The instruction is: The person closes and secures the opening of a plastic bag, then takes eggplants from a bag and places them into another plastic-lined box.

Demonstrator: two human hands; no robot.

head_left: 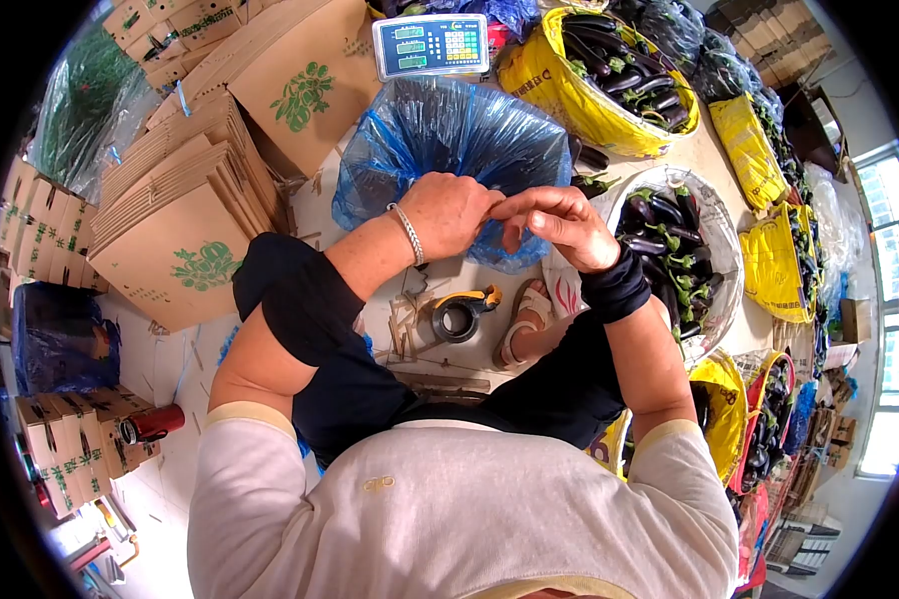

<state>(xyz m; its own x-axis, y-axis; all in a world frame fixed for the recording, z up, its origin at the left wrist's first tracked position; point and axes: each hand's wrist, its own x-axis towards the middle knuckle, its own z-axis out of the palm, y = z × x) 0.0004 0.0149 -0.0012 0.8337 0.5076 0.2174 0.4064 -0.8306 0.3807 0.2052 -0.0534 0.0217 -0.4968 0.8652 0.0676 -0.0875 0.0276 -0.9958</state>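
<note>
A blue plastic bag (449, 125) stands spread wide in front of me, below a digital scale display (431, 47). My left hand (445, 212), with a silver bracelet at its wrist, is closed at the bag's near edge; what its fingers pinch is too small to make out. Close against it on the right is my right hand (561, 225), its fingers partly stretched and apart, with a black band at the wrist. The fingertips of both hands meet over the bag's near rim. Nothing shows in the right hand.
Flattened cardboard boxes (170, 215) are stacked at the left. Eggplants fill a yellow sack (529, 75) and a white sack (734, 270) at the right. A tape dispenser (456, 318) lies on the floor beside a sandaled foot (525, 324). A red flask (152, 424) is at lower left.
</note>
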